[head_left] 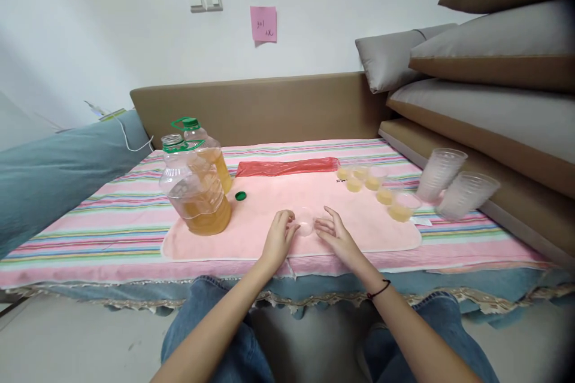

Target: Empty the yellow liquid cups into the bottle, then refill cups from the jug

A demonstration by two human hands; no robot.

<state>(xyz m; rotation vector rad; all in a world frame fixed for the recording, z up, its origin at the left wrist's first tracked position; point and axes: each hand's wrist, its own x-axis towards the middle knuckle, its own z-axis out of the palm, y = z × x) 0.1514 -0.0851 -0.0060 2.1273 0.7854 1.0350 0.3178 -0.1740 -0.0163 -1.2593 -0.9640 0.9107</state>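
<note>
A clear plastic cup [305,226] stands upright on the pink mat, between my two hands. My left hand [282,233] is at the cup's left side, its fingers curved and thumb apart; whether the fingertips touch the cup, I cannot tell. On the other side, my right hand [338,235] is open with fingers spread, close to the cup's rim. To the left stands a large uncapped plastic jug [197,203] of yellow liquid, with a green cap [241,196] lying beside it. Several clear cups holding yellow liquid [399,210] are grouped to the right.
Behind the front jug is a second, capped jug [215,158]. A red plastic bag [287,167] lies flat along the mat's [265,191] back edge. Two stacks of clear cups [467,194] lean at the right, near piled grey-brown cushions [489,96]. Striped cloth [121,221] covers the surface.
</note>
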